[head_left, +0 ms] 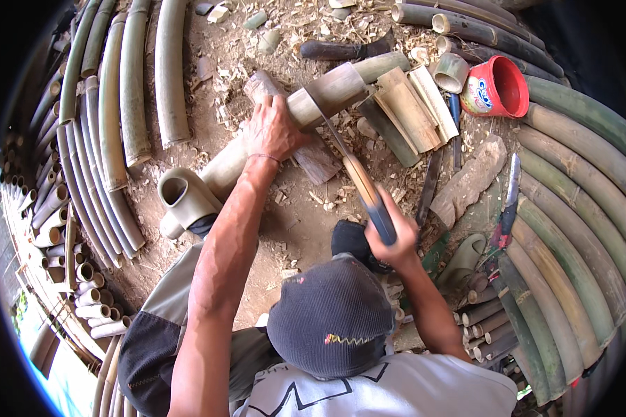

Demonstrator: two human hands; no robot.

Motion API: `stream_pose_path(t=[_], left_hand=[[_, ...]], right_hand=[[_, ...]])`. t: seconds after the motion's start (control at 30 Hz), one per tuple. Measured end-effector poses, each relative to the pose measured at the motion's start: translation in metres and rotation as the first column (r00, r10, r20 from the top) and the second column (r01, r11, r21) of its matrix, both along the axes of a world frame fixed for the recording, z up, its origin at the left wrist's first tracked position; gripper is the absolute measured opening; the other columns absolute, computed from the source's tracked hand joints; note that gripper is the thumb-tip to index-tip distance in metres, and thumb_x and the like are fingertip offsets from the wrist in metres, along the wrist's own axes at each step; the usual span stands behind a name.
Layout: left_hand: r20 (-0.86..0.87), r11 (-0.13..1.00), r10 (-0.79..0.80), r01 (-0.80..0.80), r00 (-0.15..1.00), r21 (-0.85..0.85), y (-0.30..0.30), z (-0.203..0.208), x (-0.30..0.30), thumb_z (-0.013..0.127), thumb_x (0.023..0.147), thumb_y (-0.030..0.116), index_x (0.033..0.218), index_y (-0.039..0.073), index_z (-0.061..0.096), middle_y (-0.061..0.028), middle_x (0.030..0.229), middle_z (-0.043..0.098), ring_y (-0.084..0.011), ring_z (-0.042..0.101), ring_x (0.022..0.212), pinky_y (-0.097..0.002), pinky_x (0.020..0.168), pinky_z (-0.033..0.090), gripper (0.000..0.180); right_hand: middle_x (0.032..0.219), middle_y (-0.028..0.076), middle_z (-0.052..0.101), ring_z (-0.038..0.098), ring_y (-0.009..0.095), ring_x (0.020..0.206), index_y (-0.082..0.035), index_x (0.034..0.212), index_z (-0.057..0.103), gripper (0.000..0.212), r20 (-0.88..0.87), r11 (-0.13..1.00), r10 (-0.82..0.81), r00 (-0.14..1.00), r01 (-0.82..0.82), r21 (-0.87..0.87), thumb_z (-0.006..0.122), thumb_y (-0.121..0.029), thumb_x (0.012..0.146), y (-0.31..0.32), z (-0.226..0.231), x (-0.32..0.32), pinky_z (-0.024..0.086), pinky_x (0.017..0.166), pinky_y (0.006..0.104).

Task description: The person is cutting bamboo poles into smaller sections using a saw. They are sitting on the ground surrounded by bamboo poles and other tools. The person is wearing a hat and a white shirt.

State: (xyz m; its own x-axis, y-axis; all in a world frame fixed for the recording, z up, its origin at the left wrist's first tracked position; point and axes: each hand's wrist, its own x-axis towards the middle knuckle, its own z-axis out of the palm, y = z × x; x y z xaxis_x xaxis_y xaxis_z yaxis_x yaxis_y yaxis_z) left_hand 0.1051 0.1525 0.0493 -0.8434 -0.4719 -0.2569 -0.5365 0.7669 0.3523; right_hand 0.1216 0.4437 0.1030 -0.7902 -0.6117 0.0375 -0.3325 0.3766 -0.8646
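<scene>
My left hand [275,132] grips a thick bamboo pole [222,169], which slants from lower left to upper right. A rough wooden block [316,161] lies crosswise beneath the pole. In my right hand [395,233], slightly blurred, is the handle of a handsaw [335,135]. Its blade stands against the pole, a little to the right of my left hand, near the pole's far end. How deep the teeth sit in the bamboo cannot be made out. The pole's near end is hidden behind an olive boot [181,198].
Split bamboo pieces [407,111], a short bamboo ring [451,73] and a red bucket [497,87] lie right of the pole. A dark sheathed blade [344,48] rests beyond it. A knife [511,194] lies at right. Bamboo poles [170,76] line both sides; wood chips litter the ground.
</scene>
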Motion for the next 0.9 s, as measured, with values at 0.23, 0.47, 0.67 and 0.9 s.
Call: stream_pose_path(t=[0.23,0.47,0.67,0.9], left_hand=[[0.053,1.000,0.010,-0.011,0.999,0.022,-0.006,-0.004,0.008,0.091,0.055,0.054,0.116,0.001,0.058,-0.0175,0.120,0.059,-0.0354,0.058,0.117,-0.0486,0.095,0.051,0.088],[0.007,0.998,-0.031,0.030,0.999,0.061,-0.004,-0.008,0.007,0.091,0.058,0.050,0.116,0.002,0.057,-0.0170,0.119,0.059,-0.0362,0.058,0.117,-0.0511,0.095,0.048,0.082],[0.244,0.998,-0.056,0.056,0.968,0.008,-0.010,0.018,-0.002,0.078,0.075,0.045,0.118,-0.001,0.057,-0.0221,0.124,0.059,-0.0347,0.059,0.118,-0.0521,0.098,0.047,0.066],[0.011,0.928,-0.304,0.293,0.953,0.230,0.002,0.051,-0.126,0.081,0.072,0.044,0.123,-0.009,0.062,-0.0208,0.091,0.072,-0.0322,0.071,0.078,-0.0403,0.077,0.060,0.076]], right_hand=[[0.080,0.019,0.070,0.070,0.029,0.065,0.005,0.138,0.055,0.066,0.034,0.999,-0.016,0.999,0.015,0.049,0.066,-0.003,0.074,0.024,0.021,0.022,0.056,0.065,0.0370],[0.086,0.021,0.071,0.073,0.028,0.068,0.008,0.137,0.055,0.066,-0.072,0.996,0.050,0.996,-0.044,0.081,0.064,-0.001,0.072,0.035,-0.003,0.016,0.058,0.062,0.0355],[0.089,0.022,0.071,0.073,0.033,0.070,0.000,0.144,0.048,0.074,-0.008,0.993,0.000,1.000,-0.001,-0.118,0.069,-0.002,0.074,-0.064,-0.028,-0.031,0.059,0.061,0.0385],[0.101,0.022,0.072,0.076,0.030,0.088,0.003,0.144,0.048,0.069,0.121,0.995,0.063,0.991,-0.053,-0.087,0.066,-0.001,0.078,-0.057,-0.018,-0.036,0.059,0.074,0.0365]])
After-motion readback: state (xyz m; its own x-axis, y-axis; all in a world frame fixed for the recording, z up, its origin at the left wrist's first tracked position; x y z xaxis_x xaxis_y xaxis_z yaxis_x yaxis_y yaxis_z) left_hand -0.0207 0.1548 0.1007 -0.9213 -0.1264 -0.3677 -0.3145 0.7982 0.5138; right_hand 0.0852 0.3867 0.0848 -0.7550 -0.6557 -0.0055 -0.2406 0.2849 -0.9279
